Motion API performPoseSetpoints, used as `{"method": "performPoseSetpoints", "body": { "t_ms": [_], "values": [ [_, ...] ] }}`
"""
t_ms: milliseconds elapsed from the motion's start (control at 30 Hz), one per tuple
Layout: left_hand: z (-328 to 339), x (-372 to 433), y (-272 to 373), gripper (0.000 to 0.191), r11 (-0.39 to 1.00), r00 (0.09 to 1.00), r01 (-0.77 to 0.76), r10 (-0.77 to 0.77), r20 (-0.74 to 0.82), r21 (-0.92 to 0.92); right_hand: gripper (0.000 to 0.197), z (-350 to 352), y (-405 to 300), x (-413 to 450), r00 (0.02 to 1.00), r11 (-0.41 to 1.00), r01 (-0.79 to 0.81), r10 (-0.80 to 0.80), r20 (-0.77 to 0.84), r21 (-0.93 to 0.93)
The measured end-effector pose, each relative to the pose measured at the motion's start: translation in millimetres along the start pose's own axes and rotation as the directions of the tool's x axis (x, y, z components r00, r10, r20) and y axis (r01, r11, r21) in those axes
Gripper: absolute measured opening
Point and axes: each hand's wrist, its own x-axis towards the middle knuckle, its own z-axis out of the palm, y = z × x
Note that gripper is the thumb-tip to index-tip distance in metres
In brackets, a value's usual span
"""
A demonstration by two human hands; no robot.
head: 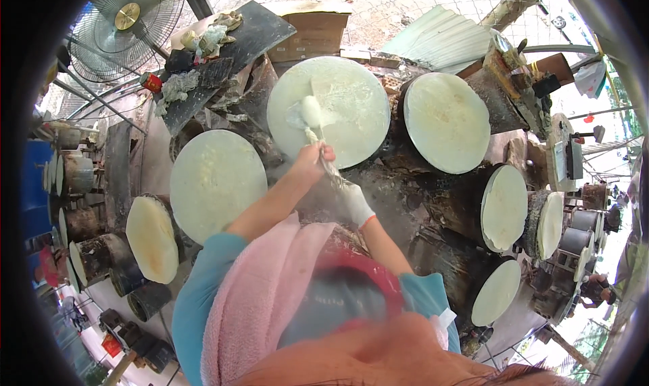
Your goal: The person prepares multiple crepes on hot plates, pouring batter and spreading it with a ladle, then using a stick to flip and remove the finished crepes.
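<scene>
Directly ahead is a large round disc [355,102] with a pale, whitish coating, uneven on its right half. Over it extends a white-coated tool [312,113] with a rounded head, perhaps a ladle or spreader. A glossier patch shows on the disc just left of that head. My left hand [310,162], bare, is closed around the tool's pale, wrapped-looking handle near the disc's front edge. Lower on the same handle is my right hand [357,204] in a white knit glove with an orange cuff; its fingers are partly hidden, but it appears to grip the handle's rear end.
Pale discs stand close around me: one at left [218,183], one at right [448,122], and several more on blackened drums [456,206]. A standing fan [127,18], a cardboard box [312,33] and a corrugated sheet [438,36] are at the back. Another person [597,290] is far right.
</scene>
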Motion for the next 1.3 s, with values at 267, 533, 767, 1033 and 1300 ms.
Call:
{"method": "performPoseSetpoints", "body": {
  "t_ms": [267, 533, 767, 1033, 1300],
  "values": [
    [-20.5, -60.7, 51.7, 0.027, 0.951, 0.803, -0.255, 0.106, 0.586, 0.178, 0.03, -73.3, -80.2, 6.1, 0.955, 0.963, -0.266, 0.257, -0.151, -0.047],
    [58.0, -62.6, 36.6, 0.031, 0.959, 0.732, 0.252, -0.098, 0.674, -0.133, 0.058, -246.4, -115.1, -27.9, 0.718, 0.993, -0.082, 0.118, -0.686, 0.085],
    [128.4, -59.0, -40.5, 0.03, 0.958, 0.763, 0.238, -0.084, 0.641, -0.157, 0.094, -458.4, -55.5, 21.5, 0.659, 0.923, -0.194, -0.129, -0.741, -0.333],
    [181.9, -62.6, -75.7, 0.031, 0.998, 0.843, 0.058, -0.028, 0.538, -0.039, 0.069, -438.2, -124.6, 70.5, 0.691, 0.794, -0.434, -0.011, -0.723, -0.426],
    [202.6, -20.6, -51.2, 0.03, 0.983, 0.851, -0.026, -0.073, 0.52, 0.182, 0.037, -397.8, -235.3, 63.4, 0.65, 0.988, 0.129, -0.147, -0.746, -0.083]
  ]
}}
